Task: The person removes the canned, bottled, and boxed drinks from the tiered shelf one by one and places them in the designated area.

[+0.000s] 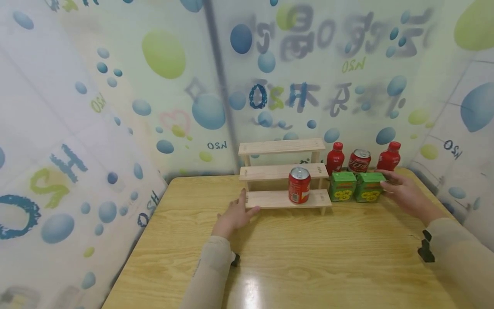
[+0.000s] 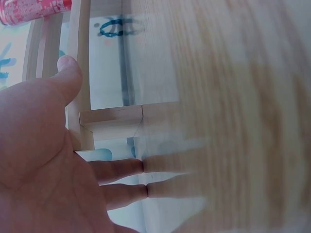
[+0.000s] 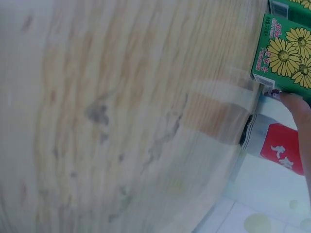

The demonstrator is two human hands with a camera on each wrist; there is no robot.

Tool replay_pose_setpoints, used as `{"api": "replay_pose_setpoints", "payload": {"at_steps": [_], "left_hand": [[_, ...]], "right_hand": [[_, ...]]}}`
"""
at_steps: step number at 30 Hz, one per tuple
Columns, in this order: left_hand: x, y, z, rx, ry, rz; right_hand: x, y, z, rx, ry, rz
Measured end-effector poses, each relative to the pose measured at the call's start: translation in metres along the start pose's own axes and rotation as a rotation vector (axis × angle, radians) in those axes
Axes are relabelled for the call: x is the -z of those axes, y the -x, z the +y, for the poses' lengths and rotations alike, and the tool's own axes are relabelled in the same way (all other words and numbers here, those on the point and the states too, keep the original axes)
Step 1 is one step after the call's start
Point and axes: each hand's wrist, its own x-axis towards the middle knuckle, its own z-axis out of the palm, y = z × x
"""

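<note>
A three-step wooden shelf [image 1: 283,172] stands on the table, with a red soda can [image 1: 299,185] upright on its lowest step. My left hand [image 1: 234,216] touches the shelf's left end; in the left wrist view the thumb [image 2: 71,80] lies against the wood and straight fingers [image 2: 124,193] reach the tabletop. To the right of the shelf, two green drink cartons [image 1: 342,187] with yellow flowers stand side by side. My right hand [image 1: 403,193] grips the right-hand carton [image 1: 368,188] at its right side; some fingers are hidden behind it.
Behind the cartons stand two red-labelled bottles [image 1: 335,158] [image 1: 389,156] with a dark red soda can [image 1: 359,160] between them. The wooden table [image 1: 293,253] backs onto a curtain [image 1: 162,111] printed with blue and green drops.
</note>
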Motion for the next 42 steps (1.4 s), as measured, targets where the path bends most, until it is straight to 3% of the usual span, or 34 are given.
{"api": "replay_pose_setpoints", "payload": {"at_steps": [7,14,24,27,31,37,42], "left_hand": [[0.001,0.000,0.000,-0.005,0.000,0.000],[0.001,0.002,-0.003,0.008,-0.002,-0.002],[0.000,0.002,0.000,0.002,0.009,-0.002],[0.001,0.002,0.001,-0.001,0.004,0.001],[0.001,0.001,0.001,-0.005,0.001,0.001],[0.001,0.001,0.000,0.000,0.006,-0.004],[0.001,0.002,0.000,0.003,0.011,-0.010]], "right_hand": [[0.005,0.000,0.000,0.044,-0.066,-0.035],[0.006,-0.002,-0.003,0.018,0.158,-0.046],[0.007,0.003,-0.016,-0.052,0.431,0.001],[0.005,0.004,-0.032,-0.063,0.551,0.036],[0.001,-0.002,-0.058,-0.029,0.607,0.083],[-0.012,-0.011,-0.093,0.028,0.583,0.072],[-0.035,-0.018,-0.116,0.019,0.575,0.024]]}}
